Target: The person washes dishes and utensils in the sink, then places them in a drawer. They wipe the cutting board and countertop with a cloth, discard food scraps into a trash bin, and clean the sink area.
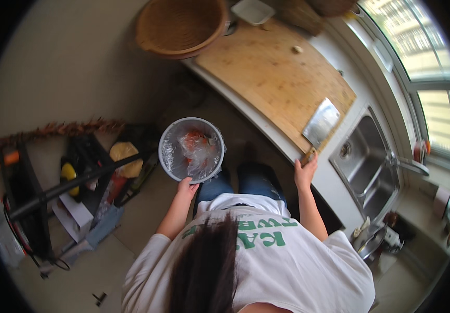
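My left hand (188,187) grips the near rim of a round waste bin (164,137), held beside my legs. A clear plastic liner covers its inside, with orange-red scraps (195,139) and crumpled clear film in it. My right hand (306,168) is at the wooden handle (309,155) of a cleaver, its fingers around the handle's end. The cleaver's broad metal blade (322,121) lies over the near right corner of a large wooden cutting board (264,74). A small pale piece (297,49) lies farther back on the board.
A double steel sink (360,148) with a faucet (409,164) is right of the board. A large brown basin (182,27) and a white dish (253,11) stand at the back. A black-framed rack (68,184) holding food and bags stands at left.
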`<state>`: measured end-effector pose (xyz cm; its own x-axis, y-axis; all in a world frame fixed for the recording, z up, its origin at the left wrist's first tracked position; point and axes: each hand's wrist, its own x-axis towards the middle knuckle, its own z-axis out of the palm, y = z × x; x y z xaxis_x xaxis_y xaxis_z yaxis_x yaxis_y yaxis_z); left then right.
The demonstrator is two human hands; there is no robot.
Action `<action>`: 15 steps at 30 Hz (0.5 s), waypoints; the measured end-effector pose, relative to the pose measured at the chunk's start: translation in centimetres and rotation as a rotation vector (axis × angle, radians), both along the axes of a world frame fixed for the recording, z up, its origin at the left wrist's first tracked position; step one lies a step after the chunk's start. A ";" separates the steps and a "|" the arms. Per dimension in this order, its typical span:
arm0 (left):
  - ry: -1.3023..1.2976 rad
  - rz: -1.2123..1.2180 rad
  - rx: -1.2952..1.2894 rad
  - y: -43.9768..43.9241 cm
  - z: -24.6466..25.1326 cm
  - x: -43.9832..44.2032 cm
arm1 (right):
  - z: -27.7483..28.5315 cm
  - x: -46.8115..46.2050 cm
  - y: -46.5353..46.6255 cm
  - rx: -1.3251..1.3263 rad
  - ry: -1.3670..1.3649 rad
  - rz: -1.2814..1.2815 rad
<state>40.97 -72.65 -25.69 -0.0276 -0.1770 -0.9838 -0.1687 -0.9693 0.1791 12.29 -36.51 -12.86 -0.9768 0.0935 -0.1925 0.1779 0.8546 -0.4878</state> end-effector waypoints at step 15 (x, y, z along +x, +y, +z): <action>-0.203 0.022 0.004 -2.1 -22.2 4.2 | -2.5 -0.3 1.9 -0.193 -0.038 -0.167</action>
<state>45.21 -74.79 -47.85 0.1751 -0.1710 -0.9696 -0.1795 -0.9738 0.1393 11.99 -34.63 -15.39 -0.9426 0.2107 -0.2592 0.3303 0.7033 -0.6296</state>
